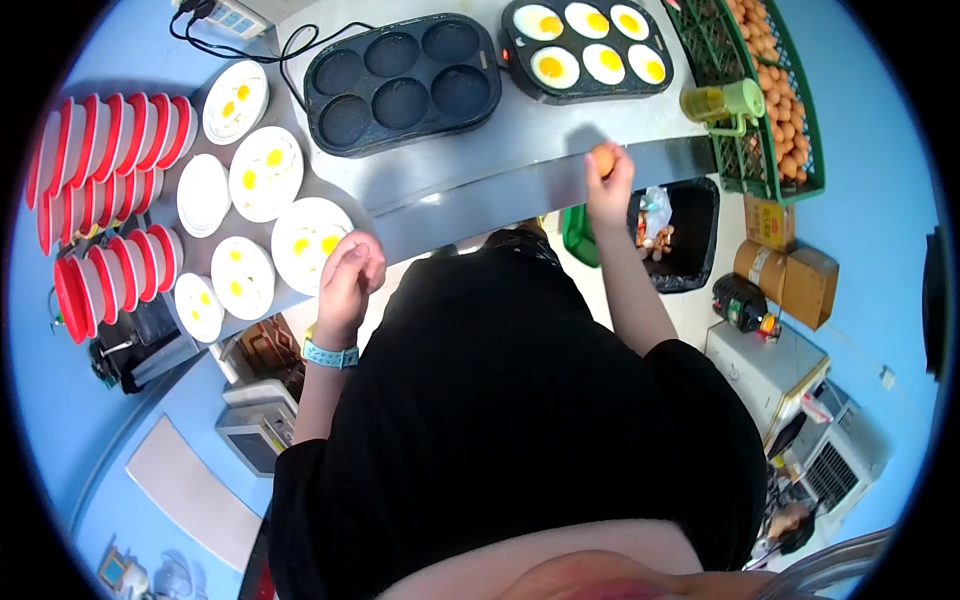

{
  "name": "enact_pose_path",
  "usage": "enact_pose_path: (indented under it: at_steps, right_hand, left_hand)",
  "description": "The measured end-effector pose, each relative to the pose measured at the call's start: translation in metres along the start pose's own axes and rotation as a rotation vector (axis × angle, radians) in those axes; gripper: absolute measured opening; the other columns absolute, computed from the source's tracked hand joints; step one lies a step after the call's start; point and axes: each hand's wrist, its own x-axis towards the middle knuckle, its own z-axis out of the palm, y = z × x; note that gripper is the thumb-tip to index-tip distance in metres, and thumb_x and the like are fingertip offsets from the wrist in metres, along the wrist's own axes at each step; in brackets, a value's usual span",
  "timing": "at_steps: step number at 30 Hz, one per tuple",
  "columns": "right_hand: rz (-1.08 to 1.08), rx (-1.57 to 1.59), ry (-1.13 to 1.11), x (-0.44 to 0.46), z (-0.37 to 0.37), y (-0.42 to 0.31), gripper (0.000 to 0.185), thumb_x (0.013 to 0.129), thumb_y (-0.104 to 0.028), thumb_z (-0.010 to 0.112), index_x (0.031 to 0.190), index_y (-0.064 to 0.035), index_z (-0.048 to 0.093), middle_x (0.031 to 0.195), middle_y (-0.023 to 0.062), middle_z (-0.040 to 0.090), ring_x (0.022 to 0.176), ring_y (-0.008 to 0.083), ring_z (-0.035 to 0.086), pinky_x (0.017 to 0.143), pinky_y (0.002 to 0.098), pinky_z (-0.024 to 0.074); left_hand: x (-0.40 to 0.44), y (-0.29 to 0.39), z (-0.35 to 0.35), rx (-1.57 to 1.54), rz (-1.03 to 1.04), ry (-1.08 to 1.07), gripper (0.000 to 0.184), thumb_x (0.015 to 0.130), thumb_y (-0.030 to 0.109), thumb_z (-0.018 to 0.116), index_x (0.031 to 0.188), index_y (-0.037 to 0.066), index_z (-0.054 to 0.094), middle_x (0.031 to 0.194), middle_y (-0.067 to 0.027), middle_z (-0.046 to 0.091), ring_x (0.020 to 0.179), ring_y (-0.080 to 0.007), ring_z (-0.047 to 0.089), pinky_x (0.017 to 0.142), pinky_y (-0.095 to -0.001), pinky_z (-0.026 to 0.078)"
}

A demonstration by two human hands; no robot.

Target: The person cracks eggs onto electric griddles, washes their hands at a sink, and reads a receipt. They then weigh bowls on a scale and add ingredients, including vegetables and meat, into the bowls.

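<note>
My right hand [611, 188] grips a brown egg [602, 160] in its fingertips, just off the front edge of the counter. Beyond it is a black egg pan [622, 75] whose round wells hold several fried eggs with whole yolks. A second black egg pan [345, 90], to its left, shows bare dark wells. My left hand [352, 272], with a light blue watch band [330, 354] at the wrist, has its fingers curled in and nothing visible in them. It is beside a white plate [290, 268] of fried eggs, partly overlapping it in view.
More white plates [262, 200] of fried eggs stand at the left, near stacked red-and-white bowls [120, 280]. Green crates [735, 170] of brown eggs and an oil bottle [708, 103] line the right. Below is a black bin [690, 270] with eggshells. A black cord [285, 70] crosses the counter's back.
</note>
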Motion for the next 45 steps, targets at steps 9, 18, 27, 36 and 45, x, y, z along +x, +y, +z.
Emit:
enact_pose_path:
  at_steps: [9,18,27,36,45]
  right_hand:
    - [-0.128,-0.468,-0.019,-0.009,0.053,0.019,0.041,0.084,-0.020,0.067,0.117,-0.0024,0.051,0.111,0.0228,0.054,0.103,0.0403,0.054,0.090,0.0437,0.0454]
    - [0.653,1.087,-0.139,0.013,0.023,-0.081,0.035,0.102,-0.032,0.041,0.120,-0.0033,0.050,0.097,0.0085,0.058,0.071,0.0114,0.049,0.065,0.0257,0.0440]
    - [0.502,1.164,-0.861,0.097,0.062,-0.185,0.020,0.095,-0.023,0.056,0.106,-0.0064,0.060,0.097,-0.0021,0.058,0.078,0.0077,0.050,0.069,0.0228,0.0419]
    - [0.313,0.708,-0.874,0.145,0.093,-0.192,0.033,0.097,-0.023,0.056,0.124,-0.0038,0.052,0.101,-0.0004,0.057,0.085,0.0067,0.053,0.078,0.0205,0.0460]
    - [0.002,0.345,-0.845,0.172,0.124,-0.166,0.035,0.092,-0.027,0.059,0.116,-0.0025,0.059,0.087,0.0028,0.064,0.075,0.0112,0.059,0.067,0.0254,0.0492]
  left_hand:
    - [-0.017,0.002,-0.039,-0.025,-0.122,-0.052,0.020,0.095,0.021,0.043,0.083,0.006,0.048,0.065,0.0005,0.038,0.057,-0.0105,0.037,0.053,-0.0233,0.030]
    - [0.022,0.029,-0.011,0.589,0.020,-0.082,0.017,0.095,0.016,0.053,0.102,0.002,0.058,0.072,-0.0009,0.049,0.067,-0.0093,0.048,0.059,-0.0224,0.038]
    - [0.191,0.080,0.083,0.838,0.555,-0.164,0.039,0.089,0.020,0.065,0.125,0.006,0.059,0.104,-0.0088,0.066,0.090,-0.0117,0.062,0.080,-0.0263,0.050]
    - [0.243,0.096,0.057,0.678,0.369,-0.254,0.041,0.089,0.020,0.066,0.125,0.003,0.059,0.108,-0.0039,0.068,0.094,-0.0095,0.062,0.085,-0.0235,0.049]
    - [0.282,0.078,0.033,0.809,0.499,-0.105,0.043,0.081,0.030,0.069,0.118,0.007,0.064,0.106,-0.0111,0.069,0.098,-0.0208,0.067,0.085,-0.0294,0.051]
